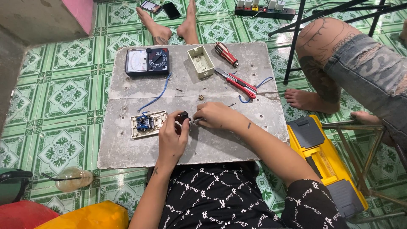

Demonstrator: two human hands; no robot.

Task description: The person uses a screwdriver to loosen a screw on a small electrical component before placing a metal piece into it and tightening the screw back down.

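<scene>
Small black switch part (183, 117) held over the grey board (220, 144), tool tip at its side.

My left hand (171, 138) pinches the part to steady it; my right hand (216, 116) grips a thin metal tool (197, 121), fingers pressed together. The opened switch plate (147, 124) lies just beside. The tool's kind and the contact point are hidden by my fingers.

Probably a home floor: green patterned tiles (68, 95), bare feet (154, 27).

We see an analog multimeter (147, 62), a beige wall box (201, 62), red-handled pliers (226, 54), a red utility knife (238, 82) and a yellow toolbox (326, 163) on green floor tiles (68, 95).
</scene>
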